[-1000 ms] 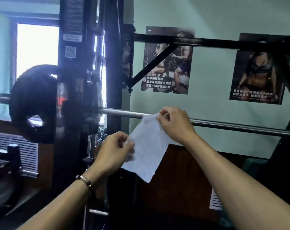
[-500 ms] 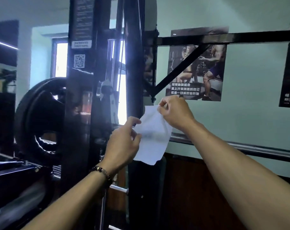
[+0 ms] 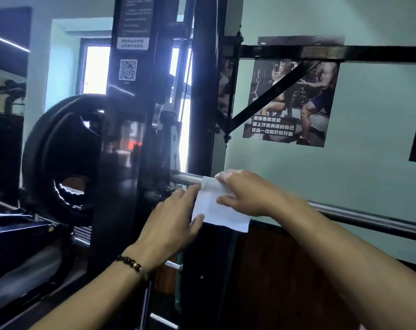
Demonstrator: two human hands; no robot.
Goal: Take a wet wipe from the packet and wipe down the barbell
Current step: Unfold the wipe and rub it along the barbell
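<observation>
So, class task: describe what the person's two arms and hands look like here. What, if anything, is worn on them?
Both forearms are bare, with no sleeves in view and no gloves on either hand. The left hand has a dark beaded bracelet with some gold-toned beads around its wrist. The right hand and its wrist show no watch, band or ring.

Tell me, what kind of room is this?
Most likely a gym: a barbell with a weight plate sits in a black rack, and a workout poster hangs on the wall.
</observation>
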